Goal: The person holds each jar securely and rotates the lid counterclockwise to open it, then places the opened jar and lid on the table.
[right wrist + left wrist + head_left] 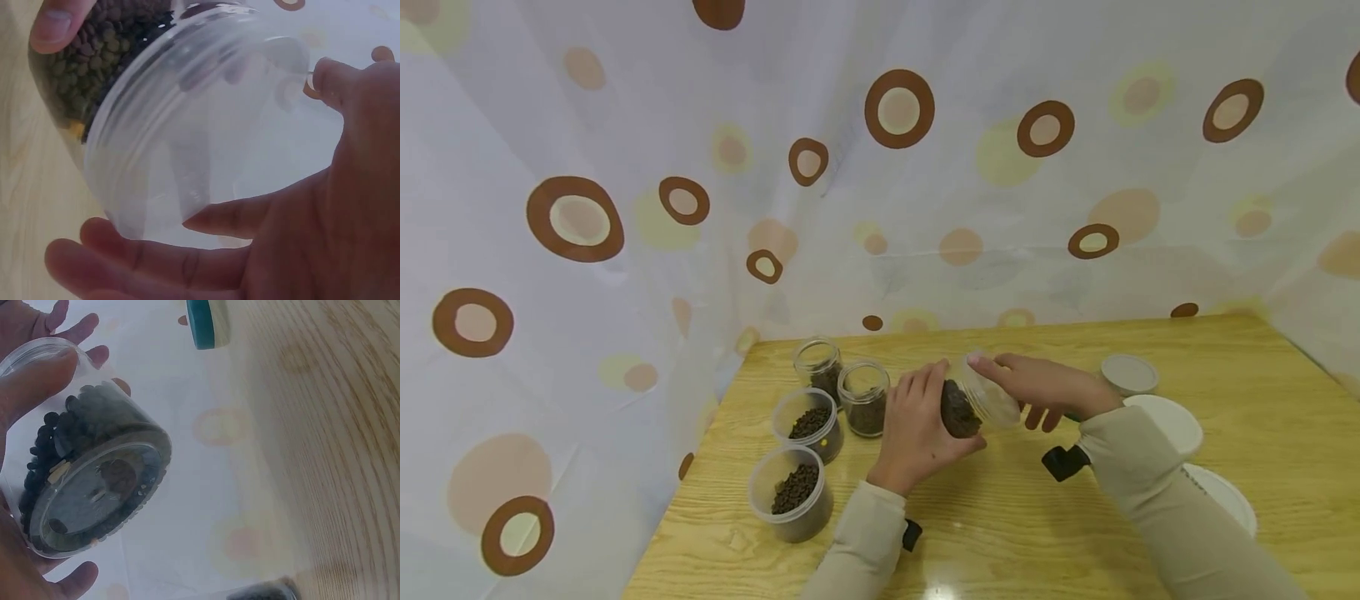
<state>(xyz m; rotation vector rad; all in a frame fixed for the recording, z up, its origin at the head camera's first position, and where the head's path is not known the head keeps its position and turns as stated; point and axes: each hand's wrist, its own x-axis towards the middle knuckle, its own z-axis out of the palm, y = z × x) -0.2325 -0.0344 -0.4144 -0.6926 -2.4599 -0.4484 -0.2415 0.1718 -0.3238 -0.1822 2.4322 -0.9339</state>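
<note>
My left hand [917,433] grips a clear jar [119,419] of dark brown pellets, fingers and thumb around its side. The jar is tilted over above the table, its base toward the left wrist camera and its pellets lying along the lower part. A translucent round lid [206,169] covers its threaded mouth, facing my right palm. My right hand [1048,387] spans this lid, thumb at the upper edge and fingers at the lower edge. Some of the fingers overlap the lid in the right wrist view.
To the left stand open containers of pellets: two glass-like jars [867,421] [820,358] and two plastic tubs [805,521] [782,412]. White lids [1131,373] [1172,421] [1228,496] lie on the wooden table [1000,533] at right. A green-edged object [201,325] is beside them. Patterned sheeting [962,183] encloses the table.
</note>
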